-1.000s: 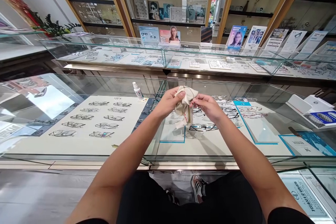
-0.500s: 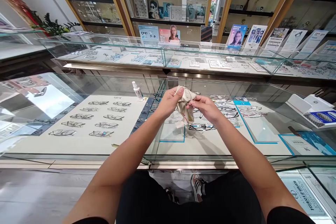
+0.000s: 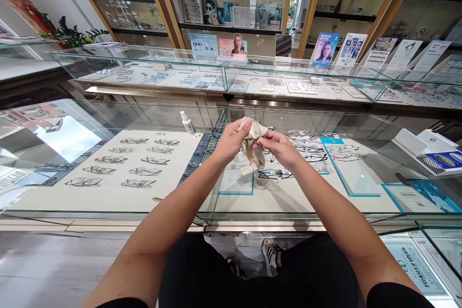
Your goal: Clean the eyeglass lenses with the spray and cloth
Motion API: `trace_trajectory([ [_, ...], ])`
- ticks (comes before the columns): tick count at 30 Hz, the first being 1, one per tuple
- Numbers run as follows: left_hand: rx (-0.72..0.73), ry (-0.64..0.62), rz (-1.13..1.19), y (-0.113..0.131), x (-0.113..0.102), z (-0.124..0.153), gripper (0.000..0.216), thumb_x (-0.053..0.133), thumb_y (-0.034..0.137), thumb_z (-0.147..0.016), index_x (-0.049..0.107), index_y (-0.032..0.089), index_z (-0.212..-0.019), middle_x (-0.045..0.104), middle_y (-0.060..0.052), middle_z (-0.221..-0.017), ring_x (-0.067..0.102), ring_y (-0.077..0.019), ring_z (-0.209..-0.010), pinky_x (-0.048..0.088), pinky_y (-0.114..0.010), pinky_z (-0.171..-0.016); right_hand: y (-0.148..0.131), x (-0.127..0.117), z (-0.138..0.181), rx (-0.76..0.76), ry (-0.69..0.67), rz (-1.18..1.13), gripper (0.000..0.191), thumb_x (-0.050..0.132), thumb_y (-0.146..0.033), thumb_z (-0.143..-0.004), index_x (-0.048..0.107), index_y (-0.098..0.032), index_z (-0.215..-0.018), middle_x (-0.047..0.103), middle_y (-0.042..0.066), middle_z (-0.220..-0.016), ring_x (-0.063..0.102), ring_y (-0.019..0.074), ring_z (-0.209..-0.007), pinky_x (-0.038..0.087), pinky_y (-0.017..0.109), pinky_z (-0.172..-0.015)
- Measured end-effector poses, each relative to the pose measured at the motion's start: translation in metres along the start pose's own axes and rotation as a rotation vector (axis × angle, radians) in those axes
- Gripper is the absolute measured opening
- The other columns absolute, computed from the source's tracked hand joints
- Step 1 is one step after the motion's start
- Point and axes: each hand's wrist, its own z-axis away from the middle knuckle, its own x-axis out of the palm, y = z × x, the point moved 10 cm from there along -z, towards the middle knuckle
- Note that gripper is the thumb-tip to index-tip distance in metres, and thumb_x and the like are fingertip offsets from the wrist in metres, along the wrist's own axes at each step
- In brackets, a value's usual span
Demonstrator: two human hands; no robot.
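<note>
Fingers of the left hand (image 3: 228, 143) and right hand (image 3: 280, 148) pinch a crumpled cloth (image 3: 251, 140), contents hidden.

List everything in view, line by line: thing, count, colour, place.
case: two, glass, one under the hands, one behind it
tray glasses: about ten, pale frames, in rows inside the near case, left
loose glasses: several, dark and metal frames, inside the near case, right
bottle: one, white, on the near case, left of the hands
box: one, white and blue, far right
brochures: several, mixed colours, on the far case
plant: one, green, rear left
cloth: one, beige, gripped by both hands
shoe: one, dark with white stripes, floor
left hand: on cloth
right hand: on cloth
</note>
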Motion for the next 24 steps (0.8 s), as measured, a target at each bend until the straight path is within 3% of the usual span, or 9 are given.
trace_trajectory([
  [5, -0.046, -0.114, 0.043, 0.003, 0.005, 0.0, 0.055, 0.093, 0.059, -0.082, 0.073, 0.016, -0.11, 0.075, -0.003, -0.079, 0.069, -0.0155, -0.067, 0.056, -0.026, -0.063, -0.01, -0.007, 0.0, -0.016, 0.02, -0.018, 0.042, 0.096, -0.058, -0.072, 0.079, -0.021, -0.083, 0.08, 0.004, -0.086, 0.063, 0.018, -0.082, 0.045, 0.033, -0.081],
  [8, -0.038, -0.081, 0.025, 0.005, 0.006, 0.002, 0.056, 0.101, 0.048, -0.073, 0.072, 0.017, -0.109, 0.075, -0.001, -0.078, 0.067, -0.0132, -0.063, 0.054, -0.024, -0.061, -0.008, -0.004, 0.0, -0.012, 0.002, -0.018, 0.045, 0.096, -0.061, -0.071, 0.081, -0.022, -0.086, 0.079, 0.004, -0.087, 0.066, 0.0193, -0.084, 0.047, 0.034, -0.082],
  [15, 0.004, 0.045, 0.002, 0.004, 0.004, 0.006, 0.057, 0.088, 0.07, -0.081, 0.064, 0.019, -0.079, 0.066, 0.001, -0.059, 0.057, -0.0116, -0.048, 0.045, -0.024, -0.049, 0.003, 0.005, 0.002, -0.003, 0.008, -0.023, 0.053, 0.098, -0.064, -0.069, 0.082, -0.023, -0.097, 0.08, 0.004, -0.089, 0.07, 0.0215, -0.088, 0.05, 0.036, -0.086],
  [19, -0.015, 0.078, 0.036, -0.001, 0.001, 0.003, 0.063, 0.08, 0.08, -0.083, 0.064, 0.019, -0.078, 0.063, 0.001, -0.059, 0.056, -0.0121, -0.049, 0.046, -0.026, -0.052, -0.003, 0.003, 0.002, -0.034, 0.017, 0.017, 0.049, 0.095, -0.066, -0.073, 0.079, -0.023, -0.09, 0.08, 0.005, -0.088, 0.068, 0.0215, -0.089, 0.049, 0.036, -0.088],
  [24, 0.021, 0.17, 0.076, 0.0, -0.015, -0.002, 0.063, 0.084, 0.079, -0.079, 0.066, 0.019, -0.086, 0.068, 0.0, -0.069, 0.065, -0.016, -0.064, 0.053, -0.028, -0.062, -0.02, -0.009, 0.003, -0.075, 0.065, -0.033, 0.048, 0.094, -0.066, -0.072, 0.071, -0.025, -0.081, 0.077, 0.004, -0.087, 0.064, 0.021, -0.086, 0.049, 0.035, -0.085],
])
